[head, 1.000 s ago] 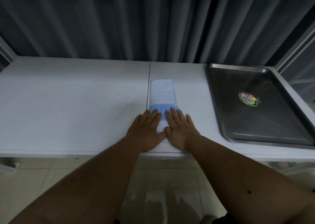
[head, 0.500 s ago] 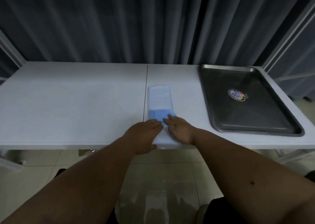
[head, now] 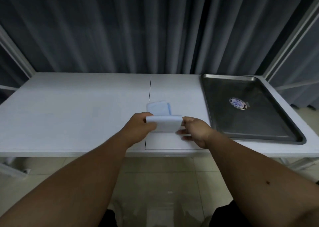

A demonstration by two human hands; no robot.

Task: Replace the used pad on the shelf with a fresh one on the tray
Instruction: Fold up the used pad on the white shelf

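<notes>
Both the left hand (head: pixel 141 127) and the right hand (head: pixel 194 131) are pinching the folded pad's (head: pixel 164 123) near end, lifting it off the white shelf (head: pixel 77 114), seemingly for folding or removal.

White pad (head: pixel 164 124), half-folded, beside steel tray (head: pixel 245 123)

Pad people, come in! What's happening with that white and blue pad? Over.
Left hand and right hand grip white and blue folded pad, near end lifted. Empty steel tray alongside. Nothing blocking.
</notes>
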